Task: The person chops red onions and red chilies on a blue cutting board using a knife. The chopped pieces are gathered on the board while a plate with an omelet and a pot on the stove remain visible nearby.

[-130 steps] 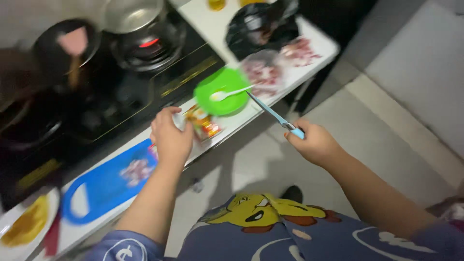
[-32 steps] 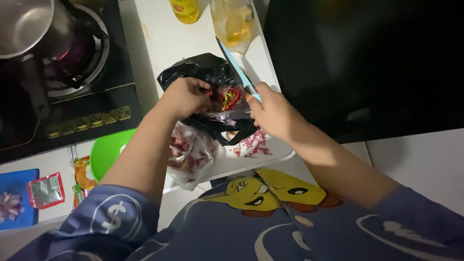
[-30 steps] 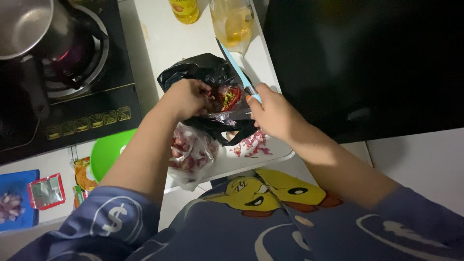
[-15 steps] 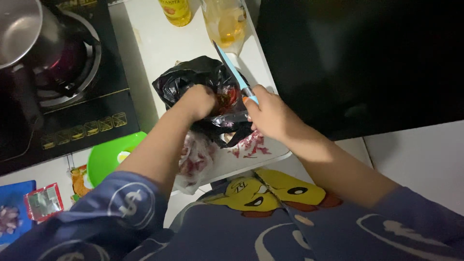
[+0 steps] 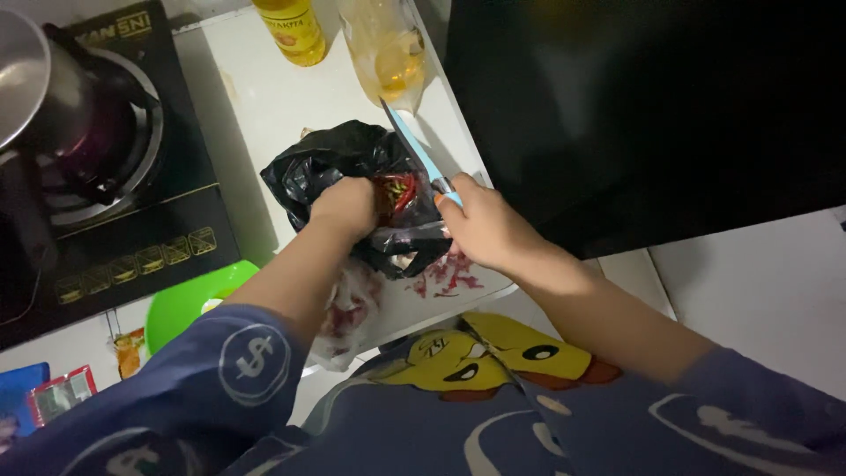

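Seen from above, looking down past a dark blue shirt with a yellow cartoon print at the bottom of the frame, two bare forearms reach up toward the middle.

The left hand (image 5: 345, 207) sits at centre frame, fingers curled and pushed into the mouth of a black plastic bag (image 5: 339, 167); its grip appears closed on something inside, though the bag hides what. Red chillies (image 5: 395, 189) show at the bag's opening, just right of the knuckles.

The right hand (image 5: 480, 225), just right of centre, is clenched around the handle of a light blue knife (image 5: 414, 145). The blade angles up and to the left over the bag, point away from the body, seemingly kept clear of the other hand.

Below the hands, near the counter edge, lies a clear plastic bag of reddish pieces (image 5: 352, 304), and a scatter of red scraps (image 5: 449, 278) lies beside it on the white counter (image 5: 282, 97).

At lower left sit a green bowl (image 5: 189, 300), a small foil sachet (image 5: 57, 397) and the corner of a blue board.

Farther off, at upper left, a black stove (image 5: 132, 229) carries a metal pot (image 5: 22, 75). At the top edge stand a yellow bottle (image 5: 291, 26) and a clear bottle of golden oil (image 5: 388, 48). A large dark surface fills the upper right.
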